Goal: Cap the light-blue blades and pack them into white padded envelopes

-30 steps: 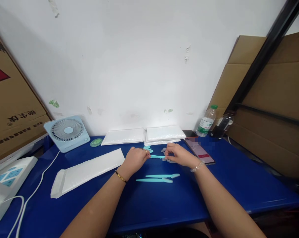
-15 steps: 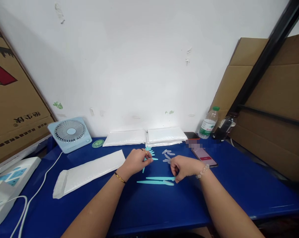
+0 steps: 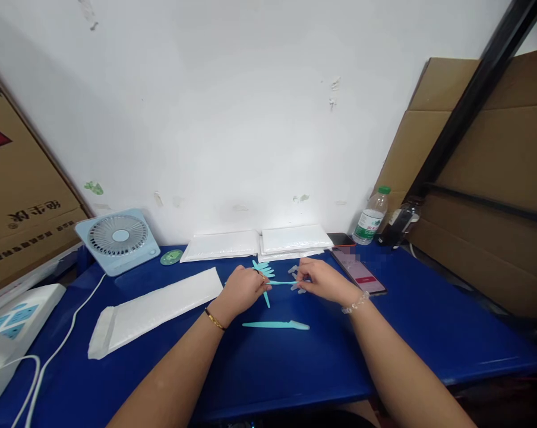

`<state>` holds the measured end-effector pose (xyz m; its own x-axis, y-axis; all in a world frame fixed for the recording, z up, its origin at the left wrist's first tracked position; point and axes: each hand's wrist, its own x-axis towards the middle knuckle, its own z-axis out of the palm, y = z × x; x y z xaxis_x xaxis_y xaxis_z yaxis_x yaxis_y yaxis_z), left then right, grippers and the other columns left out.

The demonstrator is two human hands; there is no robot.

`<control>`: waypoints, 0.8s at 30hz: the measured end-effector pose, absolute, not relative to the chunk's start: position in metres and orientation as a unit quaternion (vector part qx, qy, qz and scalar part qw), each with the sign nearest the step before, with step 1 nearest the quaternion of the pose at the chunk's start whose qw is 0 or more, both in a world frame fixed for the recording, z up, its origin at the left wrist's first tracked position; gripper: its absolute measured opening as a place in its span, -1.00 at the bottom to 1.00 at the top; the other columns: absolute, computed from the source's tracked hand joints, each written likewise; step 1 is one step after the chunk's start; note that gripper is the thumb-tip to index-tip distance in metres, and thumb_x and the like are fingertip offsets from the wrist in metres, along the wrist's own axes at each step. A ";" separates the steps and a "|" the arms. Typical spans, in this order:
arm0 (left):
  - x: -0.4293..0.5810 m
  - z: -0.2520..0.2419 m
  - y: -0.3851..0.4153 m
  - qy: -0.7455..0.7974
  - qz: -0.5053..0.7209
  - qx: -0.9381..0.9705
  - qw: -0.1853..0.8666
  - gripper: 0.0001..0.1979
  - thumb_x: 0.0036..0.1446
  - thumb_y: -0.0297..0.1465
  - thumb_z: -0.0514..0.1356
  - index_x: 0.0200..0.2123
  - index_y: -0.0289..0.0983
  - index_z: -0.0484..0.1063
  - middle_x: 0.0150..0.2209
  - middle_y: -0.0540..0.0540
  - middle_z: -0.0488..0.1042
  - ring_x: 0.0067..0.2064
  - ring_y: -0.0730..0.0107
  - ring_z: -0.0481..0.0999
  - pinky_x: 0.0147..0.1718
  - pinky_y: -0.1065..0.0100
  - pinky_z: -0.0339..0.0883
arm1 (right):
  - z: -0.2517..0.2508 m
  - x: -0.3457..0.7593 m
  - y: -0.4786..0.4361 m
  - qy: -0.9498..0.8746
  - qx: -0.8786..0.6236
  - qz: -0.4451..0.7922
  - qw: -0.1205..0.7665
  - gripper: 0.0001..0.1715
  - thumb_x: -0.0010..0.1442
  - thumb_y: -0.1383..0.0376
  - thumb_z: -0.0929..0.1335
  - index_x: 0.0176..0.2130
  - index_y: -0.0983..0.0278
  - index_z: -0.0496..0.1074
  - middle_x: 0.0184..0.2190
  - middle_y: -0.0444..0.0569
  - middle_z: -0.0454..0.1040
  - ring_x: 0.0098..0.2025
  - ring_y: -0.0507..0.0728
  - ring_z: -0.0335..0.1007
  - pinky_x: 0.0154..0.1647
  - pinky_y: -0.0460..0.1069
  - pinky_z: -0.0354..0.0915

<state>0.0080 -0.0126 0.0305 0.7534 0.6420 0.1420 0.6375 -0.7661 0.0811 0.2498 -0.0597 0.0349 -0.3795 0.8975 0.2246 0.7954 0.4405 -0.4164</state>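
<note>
My left hand (image 3: pixel 247 288) and my right hand (image 3: pixel 319 279) are both closed in a pinch on one slim turquoise eyebrow razor (image 3: pixel 283 283). It spans the gap between my fingers, held level above the table. Behind my left fingers a fan of several turquoise razors (image 3: pixel 264 267) lies partly covered, and one handle (image 3: pixel 267 299) points out below them. Small clear blade caps (image 3: pixel 294 270) are scattered by my right fingertips, partly hidden. Nearer me, a single turquoise razor (image 3: pixel 268 324) with a pale cap over its right end lies flat on the blue table (image 3: pixel 233 374).
A white padded mailer (image 3: pixel 161 312) lies on the left, with more mailers (image 3: pixel 219 245) stacked along the wall. A blue fan (image 3: pixel 119 238), a power strip (image 3: pixel 23 321) and a cable (image 3: pixel 68 321) are at left. To the right are a phone (image 3: pixel 362 274) and bottles (image 3: pixel 370 220).
My right hand has moved up and away from the front pair of razors; one of them is gone from there. A razor now stretches between my two hands.
</note>
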 end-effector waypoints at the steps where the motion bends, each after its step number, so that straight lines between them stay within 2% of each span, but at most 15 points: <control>1: 0.004 0.030 -0.009 0.350 0.082 0.933 0.014 -0.63 0.25 -0.22 0.01 -0.48 -0.27 0.45 -0.45 -0.08 0.50 -0.31 0.32 0.45 -0.31 0.32 0.09 | 0.033 0.252 -0.058 -0.818 -0.521 0.112 0.219 -0.87 0.08 0.42 0.36 -0.50 0.30 0.41 -0.43 -0.08 0.38 -0.41 0.04 0.31 -0.39 -0.08 0.17; 3: -0.005 0.029 0.000 0.374 0.092 0.922 0.021 -0.64 0.24 -0.22 0.02 -0.45 -0.25 0.48 -0.42 -0.08 0.51 -0.28 0.30 0.45 -0.28 0.30 0.11 | 0.031 0.258 -0.053 -0.803 -0.536 0.105 0.238 -0.87 0.07 0.41 0.36 -0.50 0.30 0.42 -0.43 -0.07 0.39 -0.43 0.04 0.31 -0.39 -0.07 0.18; 5: -0.011 0.028 0.005 0.402 0.125 0.907 0.027 -0.74 0.18 -0.20 0.10 -0.27 -0.20 0.51 -0.27 -0.09 0.53 -0.17 0.22 0.43 -0.21 0.27 0.13 | 0.030 0.263 -0.051 -0.782 -0.553 0.115 0.264 -0.90 0.07 0.36 0.37 -0.47 0.29 0.47 -0.41 -0.06 0.40 -0.44 0.04 0.31 -0.39 -0.06 0.19; 8: -0.011 0.029 0.004 0.402 0.172 0.898 0.053 -0.64 0.05 -0.20 0.22 -0.06 -0.15 0.43 -0.09 -0.09 0.47 -0.04 0.16 0.36 -0.12 0.26 0.15 | 0.032 0.263 -0.053 -0.771 -0.550 0.154 0.281 -0.87 0.09 0.30 0.37 -0.43 0.28 0.51 -0.40 -0.05 0.41 -0.44 0.03 0.31 -0.41 -0.06 0.19; 10: -0.006 0.029 -0.003 0.366 0.168 0.911 0.093 -0.70 0.05 -0.22 0.21 -0.12 -0.16 0.46 -0.13 -0.06 0.48 -0.08 0.22 0.39 -0.13 0.29 0.17 | 0.034 0.257 -0.059 -0.792 -0.515 0.203 0.256 -0.85 0.08 0.25 0.38 -0.44 0.28 0.52 -0.42 -0.07 0.41 -0.43 0.03 0.32 -0.42 -0.08 0.19; 12: 0.000 0.029 -0.012 0.319 0.139 0.928 0.137 -0.77 0.07 -0.21 0.19 -0.24 -0.17 0.49 -0.23 -0.03 0.50 -0.17 0.30 0.43 -0.20 0.36 0.19 | 0.035 0.249 -0.066 -0.824 -0.470 0.257 0.183 -0.81 -0.03 0.19 0.45 -0.46 0.28 0.52 -0.46 -0.11 0.40 -0.43 0.02 0.31 -0.44 -0.10 0.17; 14: 0.006 0.029 -0.020 0.278 0.098 0.939 0.176 -0.75 0.05 -0.16 0.20 -0.30 -0.19 0.50 -0.34 -0.02 0.50 -0.29 0.36 0.44 -0.33 0.41 0.19 | 0.034 0.239 -0.071 -0.846 -0.440 0.284 0.095 -0.74 -0.17 0.18 0.52 -0.47 0.30 0.51 -0.48 -0.14 0.39 -0.46 0.00 0.28 -0.49 -0.12 0.14; 16: 0.009 0.028 -0.027 0.249 0.064 0.944 0.206 -0.70 0.01 -0.11 0.23 -0.29 -0.20 0.50 -0.40 0.00 0.48 -0.37 0.41 0.42 -0.43 0.43 0.16 | 0.032 0.231 -0.073 -0.857 -0.432 0.278 0.046 -0.76 -0.19 0.24 0.52 -0.48 0.31 0.48 -0.47 -0.15 0.37 -0.49 -0.02 0.24 -0.52 -0.13 0.10; 19: 0.012 0.026 -0.032 0.237 0.040 0.948 0.210 -0.72 -0.01 -0.14 0.25 -0.29 -0.19 0.49 -0.43 0.02 0.48 -0.43 0.44 0.40 -0.50 0.44 0.09 | 0.032 0.224 -0.074 -0.868 -0.432 0.241 0.044 -0.89 -0.07 0.34 0.45 -0.47 0.31 0.44 -0.44 -0.14 0.35 -0.48 -0.03 0.21 -0.50 -0.13 0.09; 22: 0.015 0.024 -0.032 0.254 0.042 0.950 0.175 -0.84 0.09 -0.25 0.18 -0.35 -0.20 0.48 -0.44 0.01 0.49 -0.43 0.43 0.39 -0.49 0.43 0.06 | 0.034 0.225 -0.074 -0.868 -0.440 0.210 0.093 -0.95 0.04 0.35 0.39 -0.42 0.30 0.41 -0.42 -0.12 0.36 -0.44 -0.01 0.23 -0.45 -0.12 0.11; 24: 0.015 0.024 -0.030 0.278 0.055 0.947 0.148 -0.82 0.15 -0.30 0.11 -0.40 -0.22 0.47 -0.45 -0.01 0.49 -0.42 0.40 0.39 -0.47 0.41 0.05 | 0.035 0.229 -0.072 -0.861 -0.450 0.196 0.131 -0.95 0.10 0.33 0.36 -0.39 0.29 0.39 -0.42 -0.11 0.37 -0.42 0.01 0.24 -0.42 -0.11 0.12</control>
